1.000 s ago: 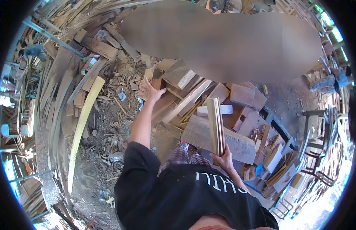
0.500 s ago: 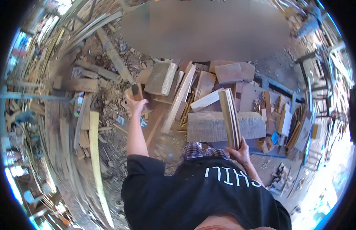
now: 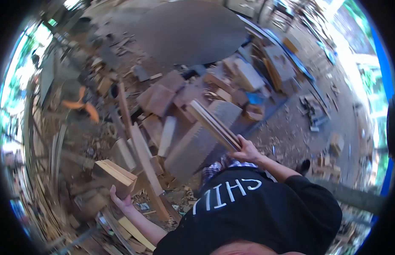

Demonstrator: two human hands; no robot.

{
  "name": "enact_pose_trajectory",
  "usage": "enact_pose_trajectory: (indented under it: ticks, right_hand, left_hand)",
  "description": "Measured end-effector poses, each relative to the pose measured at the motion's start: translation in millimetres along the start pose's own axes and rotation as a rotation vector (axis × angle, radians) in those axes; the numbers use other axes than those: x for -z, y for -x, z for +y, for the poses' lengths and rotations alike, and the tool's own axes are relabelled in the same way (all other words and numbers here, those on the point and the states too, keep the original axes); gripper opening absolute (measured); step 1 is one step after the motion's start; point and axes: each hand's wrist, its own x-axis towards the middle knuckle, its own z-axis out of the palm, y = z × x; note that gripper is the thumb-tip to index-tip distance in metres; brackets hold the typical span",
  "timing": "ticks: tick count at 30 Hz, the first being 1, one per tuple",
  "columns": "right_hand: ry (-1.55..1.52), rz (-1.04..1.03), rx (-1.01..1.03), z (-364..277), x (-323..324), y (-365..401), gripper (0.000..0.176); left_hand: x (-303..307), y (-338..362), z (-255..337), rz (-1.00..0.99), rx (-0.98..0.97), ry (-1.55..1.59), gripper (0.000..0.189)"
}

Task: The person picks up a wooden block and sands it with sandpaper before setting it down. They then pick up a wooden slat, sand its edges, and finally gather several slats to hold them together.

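Note:
My left hand (image 3: 121, 199) is closed on the near end of a short, thick wooden block (image 3: 116, 175) with a light top edge, held up at the left. My right hand (image 3: 246, 151) grips the lower end of a bundle of long thin boards (image 3: 215, 126), tilted up and to the left. Below those boards lies a wide, rough-sawn timber (image 3: 184, 153). Between my two hands, a long narrow plank (image 3: 145, 159) leans among other wood pieces.
Wood blocks (image 3: 161, 93) are heaped ahead. An orange three-bladed fan (image 3: 81, 105) stands at the left. A pale block (image 3: 248, 74) and upright boards are at the back right. Chips litter the ground. A blurred oval covers the top middle.
The view has turned to the right, and the scene has rotated. My left hand now holds a block up in clearer view. My right hand still holds the thin boards.

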Motion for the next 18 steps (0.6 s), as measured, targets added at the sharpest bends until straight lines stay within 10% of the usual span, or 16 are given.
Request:
enact_pose_trajectory:
  ticks: [18]
  right_hand:
    - [-0.214,0.603,-0.193,144,23,119,0.075]
  left_hand:
    - [-256,6,-171,-0.674,0.520,-0.323,0.083]
